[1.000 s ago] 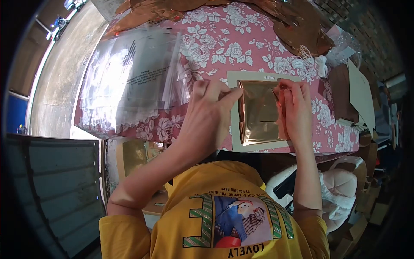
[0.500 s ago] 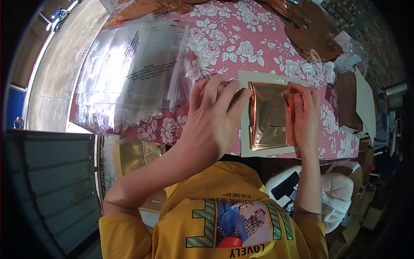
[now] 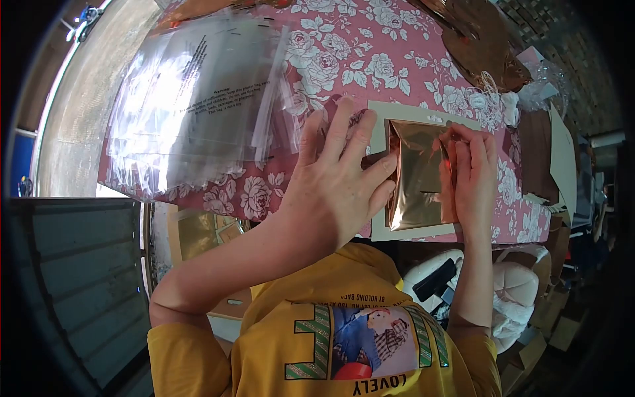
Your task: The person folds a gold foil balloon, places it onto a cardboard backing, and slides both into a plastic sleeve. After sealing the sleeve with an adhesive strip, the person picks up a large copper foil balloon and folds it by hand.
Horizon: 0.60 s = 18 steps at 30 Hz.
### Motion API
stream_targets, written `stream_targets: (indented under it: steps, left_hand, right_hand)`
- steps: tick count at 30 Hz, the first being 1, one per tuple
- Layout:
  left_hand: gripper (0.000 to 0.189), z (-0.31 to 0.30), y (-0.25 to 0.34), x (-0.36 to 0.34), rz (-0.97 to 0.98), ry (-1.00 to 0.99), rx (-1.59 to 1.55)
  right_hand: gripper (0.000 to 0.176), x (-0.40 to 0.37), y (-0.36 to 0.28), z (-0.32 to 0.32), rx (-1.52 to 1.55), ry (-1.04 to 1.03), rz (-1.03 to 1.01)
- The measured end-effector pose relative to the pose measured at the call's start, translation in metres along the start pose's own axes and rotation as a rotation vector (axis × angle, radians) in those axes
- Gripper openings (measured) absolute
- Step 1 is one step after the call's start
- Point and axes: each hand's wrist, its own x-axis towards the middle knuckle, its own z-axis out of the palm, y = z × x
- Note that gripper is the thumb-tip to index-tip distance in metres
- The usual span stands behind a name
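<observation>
A flowered bench (image 3: 385,86), a cream card (image 3: 410,112) and a gold packet (image 3: 422,173) between two hands.
Clear plastic bags (image 3: 211,116) spread over the bench's left side; the card lies to their right, near the person, with the packet flat on top of it. The left hand (image 3: 336,175) has its fingers spread apart at the packet's left edge, touching or just beside it, hard to tell. The right hand (image 3: 475,178) rests its fingers, drawn together, against the right edge; whether they pinch the foil cannot be told.
</observation>
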Motion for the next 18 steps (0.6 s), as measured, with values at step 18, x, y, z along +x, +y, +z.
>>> stream_targets:
  steps: [18]
  left_hand:
    - [0.030,0.002,-0.041,0.028,0.306,-0.201,-0.089]
  right_hand:
    - [0.022,0.000,-0.001,-0.001,-0.035,-0.020,-0.007]
